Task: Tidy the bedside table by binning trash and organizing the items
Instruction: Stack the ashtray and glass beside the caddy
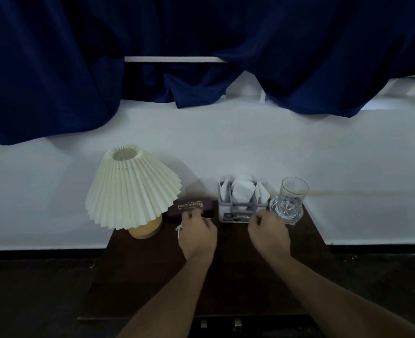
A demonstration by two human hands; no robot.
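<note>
A dark wooden bedside table [152, 276] stands against a white wall. At its back lie a purple glasses case [189, 206], a grey organizer [235, 211] stuffed with white tissues, and a clear cut glass [290, 201] on a coaster. My left hand [196, 234] rests just in front of the glasses case, fingers curled around a thin white cord [179, 229]. My right hand [268, 231] sits in front of the organizer, beside the glass, with fingers curled; whether it holds anything is hidden.
A lamp with a cream pleated shade [130, 189] and a wooden base [146, 228] fills the table's back left corner. Dark blue curtains [55, 69] hang above. The floor around is dark. Drawer handles [220, 323] show at the front edge.
</note>
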